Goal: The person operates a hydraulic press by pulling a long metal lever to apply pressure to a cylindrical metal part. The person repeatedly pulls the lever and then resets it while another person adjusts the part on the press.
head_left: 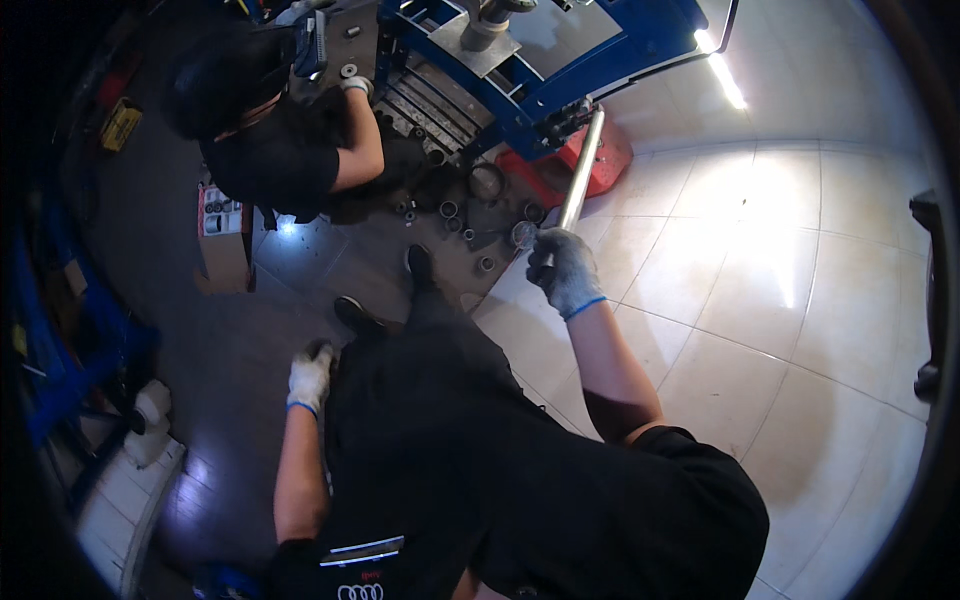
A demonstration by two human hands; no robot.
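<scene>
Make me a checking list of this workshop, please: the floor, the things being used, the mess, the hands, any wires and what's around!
Surface: pale tiled floor, shiny with glare; darker near the press.
Job's things: long silver metal bar running from the blue press frame to the right hand.
Clutter: metal rings and sleeves scattered on the floor; a red base under the press; an open cardboard box of parts.
Hands: right hand, gloved, gripping the bar's end; left hand, gloved, resting on the person's own dark trouser leg.
Cables: nothing seen.
Surroundings: a co-worker in black crouches at the press, one gloved hand up on it; blue rack at left.
</scene>
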